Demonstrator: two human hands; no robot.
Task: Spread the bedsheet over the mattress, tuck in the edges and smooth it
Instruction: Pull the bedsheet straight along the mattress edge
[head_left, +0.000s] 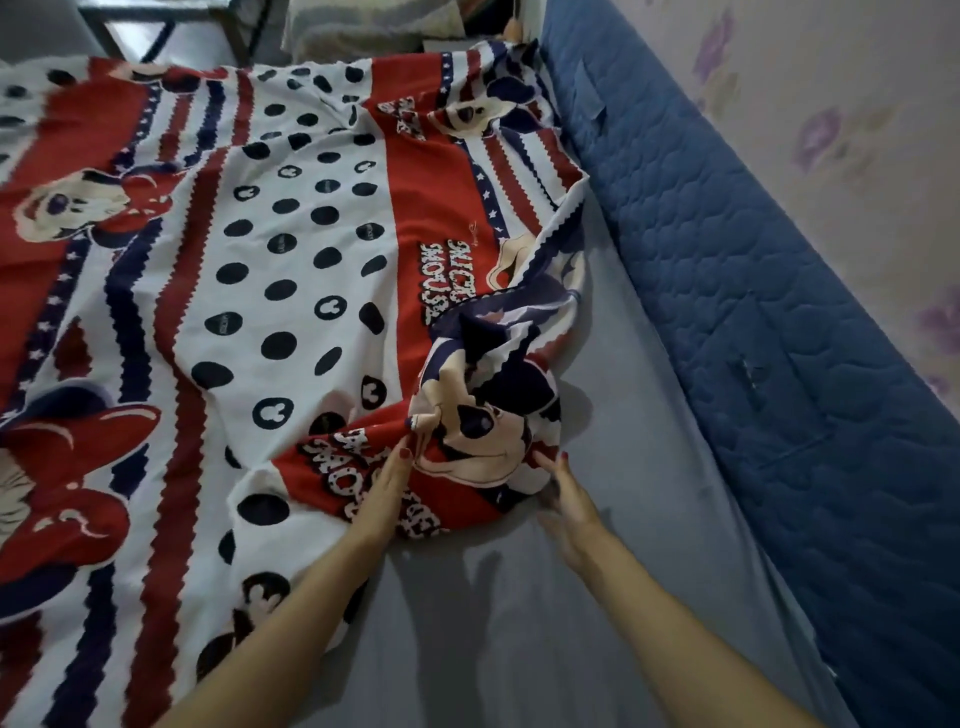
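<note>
I see the red, white and navy cartoon-print cotton bedsheet (291, 270) lying spread over the left and middle of the grey mattress (613, 597), its right edge bunched in a heap near centre. Left hand (384, 488) lies on the sheet, fingers straight, tips at the bunched fold. Right hand (563, 499) touches the heap's edge, fingers extended, slightly spread. Blue quilted pad (769, 322) stands along the purple-flowered wall (857, 104) at right.
</note>
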